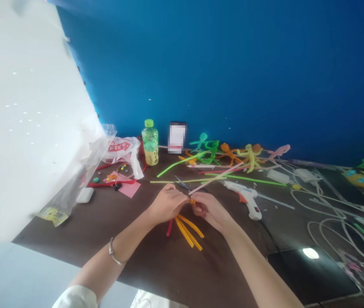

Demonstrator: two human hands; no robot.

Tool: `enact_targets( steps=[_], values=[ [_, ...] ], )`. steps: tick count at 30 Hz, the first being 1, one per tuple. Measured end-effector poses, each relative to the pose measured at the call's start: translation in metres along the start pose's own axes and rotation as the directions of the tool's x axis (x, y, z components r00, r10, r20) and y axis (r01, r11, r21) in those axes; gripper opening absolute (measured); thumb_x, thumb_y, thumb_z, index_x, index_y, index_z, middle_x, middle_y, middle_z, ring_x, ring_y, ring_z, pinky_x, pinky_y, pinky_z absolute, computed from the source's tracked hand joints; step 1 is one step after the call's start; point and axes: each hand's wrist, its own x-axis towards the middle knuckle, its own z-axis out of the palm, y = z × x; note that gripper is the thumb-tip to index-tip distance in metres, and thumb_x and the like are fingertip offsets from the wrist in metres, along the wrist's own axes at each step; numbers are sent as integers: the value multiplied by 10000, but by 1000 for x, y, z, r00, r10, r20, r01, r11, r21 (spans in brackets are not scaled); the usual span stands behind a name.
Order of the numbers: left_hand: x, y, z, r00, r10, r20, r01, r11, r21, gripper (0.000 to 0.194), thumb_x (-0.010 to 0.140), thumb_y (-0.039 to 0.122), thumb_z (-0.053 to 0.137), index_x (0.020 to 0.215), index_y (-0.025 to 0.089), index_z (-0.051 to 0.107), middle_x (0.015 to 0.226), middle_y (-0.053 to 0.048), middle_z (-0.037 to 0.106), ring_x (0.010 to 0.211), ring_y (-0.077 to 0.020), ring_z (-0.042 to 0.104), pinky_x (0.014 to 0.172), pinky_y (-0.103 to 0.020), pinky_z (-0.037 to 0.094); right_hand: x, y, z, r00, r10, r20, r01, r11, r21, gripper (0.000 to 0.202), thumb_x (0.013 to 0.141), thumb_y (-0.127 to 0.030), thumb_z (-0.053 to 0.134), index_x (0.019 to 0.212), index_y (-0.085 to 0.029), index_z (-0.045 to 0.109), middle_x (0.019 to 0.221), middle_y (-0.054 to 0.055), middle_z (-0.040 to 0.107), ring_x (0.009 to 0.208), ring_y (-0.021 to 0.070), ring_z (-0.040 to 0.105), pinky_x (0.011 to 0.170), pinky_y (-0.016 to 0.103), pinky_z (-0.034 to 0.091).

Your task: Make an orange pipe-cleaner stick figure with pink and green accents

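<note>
My left hand (169,204) and my right hand (210,208) meet above the table, both closed on one small orange coiled piece (192,201). Several orange pipe cleaners (186,233) hang or lie below my left hand, and how they join the piece is hidden by the fingers. A red pipe cleaner end (169,228) shows under the same hand. Just beyond the fingers are scissors (182,183) and a pale pink pipe cleaner (216,179). To the right of my right hand lies a white glue gun (244,197).
Figures of twisted pipe cleaner, among them a yellow one (250,156), line the blue wall. A green-capped bottle (150,143), a phone (177,137) and plastic bags (122,149) stand or lie behind. A black tablet-like slab (313,273) and white cables (323,226) are at right.
</note>
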Motion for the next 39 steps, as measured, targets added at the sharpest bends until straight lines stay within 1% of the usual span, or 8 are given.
enact_targets(
  steps=[5,9,13,18,25,30,35,39],
  values=[
    [2,0,1,985,-173,-23,164,962,-218,151,838,183,429,790,177,572,695,3,662,591,-95,552,715,-285,341,1,2,1,997,-76,5,75,986,146,205,671,-339,657,746,-179,553,599,-29,524,490,71,465,461,200,349],
    [4,2,-1,965,-261,19,254,917,-308,151,828,211,460,748,175,582,678,11,667,569,-96,539,724,-285,354,-1,3,-1,962,-271,-46,266,960,-81,177,709,-345,635,758,-178,601,591,-10,561,538,109,531,525,241,432],
    [4,4,0,954,-301,4,284,895,-343,145,821,223,476,745,171,588,670,2,668,592,-111,540,704,-279,375,-4,3,-4,848,-530,9,496,787,-368,142,731,-320,612,805,-200,633,769,41,606,701,166,589,626,292,481],
    [1,2,5,970,-225,-92,205,960,-190,147,826,207,453,742,166,567,646,0,654,543,-103,508,691,-286,366,-1,6,-4,773,-633,32,510,591,-625,163,770,-325,564,685,-196,613,721,53,624,687,175,572,615,289,465],
    [-2,-3,3,997,76,-11,-70,963,261,271,862,108,311,758,149,558,576,-8,569,559,-111,522,727,-302,339,2,5,0,930,-366,-33,280,764,-581,276,780,-384,508,615,-168,554,549,-1,532,513,122,476,497,250,374],
    [1,-2,0,997,-65,-35,67,997,32,231,851,148,360,787,162,582,636,-16,627,581,-107,543,724,-298,343,-2,-2,-3,965,-252,69,256,862,-437,269,789,-407,493,667,-169,520,540,-25,494,480,103,470,470,231,392],
    [5,0,-6,917,-397,44,379,829,-413,217,810,290,479,710,159,619,662,-30,656,605,-125,544,657,-266,388,-5,1,-10,762,-622,180,535,449,-716,193,808,-219,499,993,-217,555,880,52,618,803,170,593,727,307,490],
    [4,2,-8,874,-408,263,461,529,-712,290,770,384,529,713,117,625,615,-38,620,556,-120,539,544,-231,400,-6,6,-15,558,-743,369,639,101,-763,286,846,-122,424,1082,-234,540,981,69,622,904,167,593,799,309,497]
  ],
)
